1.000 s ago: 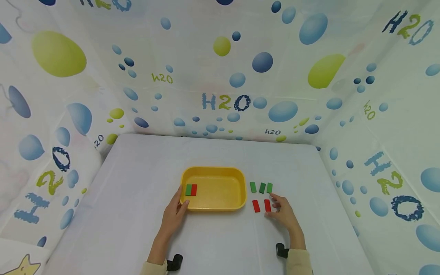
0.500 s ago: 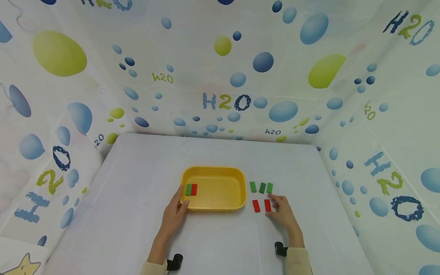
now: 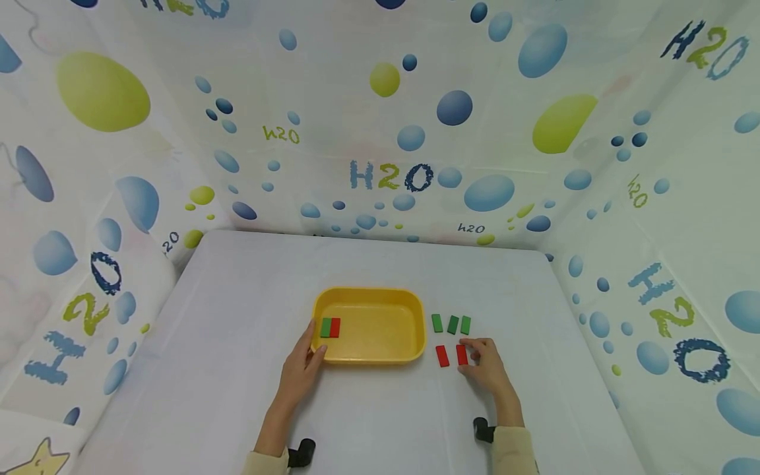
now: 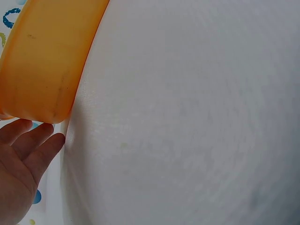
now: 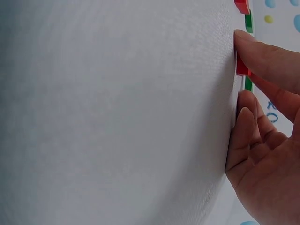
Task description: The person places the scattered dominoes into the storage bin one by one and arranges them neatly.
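My left hand (image 3: 300, 371) holds the near left corner of a yellow tray (image 3: 380, 361), thumb at the rim. In the left wrist view its fingers (image 4: 40, 145) lie against the tray's outer wall. A small green block (image 3: 326, 328) and a red block (image 3: 335, 328) lie side by side in the tray. My right hand (image 3: 488, 367) has thumb and index finger at the two ends of a flat red block (image 3: 462, 355) on the table. In the right wrist view the thumb partly covers this red block (image 5: 242, 65).
Another red block (image 3: 442, 356) lies left of the right hand. Behind them is a row of green blocks (image 3: 437, 323), (image 3: 453, 324), (image 3: 466, 325). The white table (image 3: 249, 297) is enclosed by patterned cloth walls (image 3: 326, 99).
My right index finger has come down from beside the rightmost green block to the far end of the red block. The left hand and tray stay put.
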The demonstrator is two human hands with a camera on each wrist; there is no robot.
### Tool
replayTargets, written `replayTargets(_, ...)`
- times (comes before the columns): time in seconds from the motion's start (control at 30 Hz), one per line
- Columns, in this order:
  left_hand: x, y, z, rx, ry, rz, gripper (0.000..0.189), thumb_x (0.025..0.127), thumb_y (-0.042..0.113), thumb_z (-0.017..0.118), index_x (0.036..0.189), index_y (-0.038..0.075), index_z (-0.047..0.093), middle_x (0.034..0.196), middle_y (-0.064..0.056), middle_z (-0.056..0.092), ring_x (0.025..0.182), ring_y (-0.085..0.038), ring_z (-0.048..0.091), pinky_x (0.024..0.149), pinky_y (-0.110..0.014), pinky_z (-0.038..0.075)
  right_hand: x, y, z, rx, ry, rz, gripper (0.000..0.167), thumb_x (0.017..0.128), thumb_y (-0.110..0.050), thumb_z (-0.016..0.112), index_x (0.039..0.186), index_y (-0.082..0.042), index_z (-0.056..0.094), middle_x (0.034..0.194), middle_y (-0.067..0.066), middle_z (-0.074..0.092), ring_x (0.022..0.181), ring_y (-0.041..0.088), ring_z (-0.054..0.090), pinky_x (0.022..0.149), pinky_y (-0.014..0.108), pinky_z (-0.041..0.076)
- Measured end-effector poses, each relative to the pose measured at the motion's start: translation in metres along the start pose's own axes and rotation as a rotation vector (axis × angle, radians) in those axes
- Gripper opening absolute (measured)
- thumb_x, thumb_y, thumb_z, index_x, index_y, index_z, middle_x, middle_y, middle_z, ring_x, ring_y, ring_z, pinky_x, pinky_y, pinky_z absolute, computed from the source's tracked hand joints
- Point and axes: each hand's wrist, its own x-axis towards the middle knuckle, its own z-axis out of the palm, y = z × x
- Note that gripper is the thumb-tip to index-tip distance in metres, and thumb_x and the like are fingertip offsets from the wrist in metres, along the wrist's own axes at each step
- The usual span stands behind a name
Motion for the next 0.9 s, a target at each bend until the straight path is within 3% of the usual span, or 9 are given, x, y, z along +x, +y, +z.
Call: replayTargets(0.9, -0.0004, 0.0009, -0.0011, -0.006, 0.008, 0.003, 0.065, 0.099, 0.021, 0.056, 0.155, 0.009, 0.025, 0.156, -0.019, 0.034, 0.142, -0.037, 0.036, 0.107, -0.052, 0.042, -0.0026, -0.0050, -0.0042, -0.014, -0.010, -0.005, 0.044, 0.079, -0.002, 0.078, 0.120, -0.009, 0.065, 0.112, 0.013, 0.050, 0.096, 0.024, 0.049, 0.080, 0.033, 0.051)
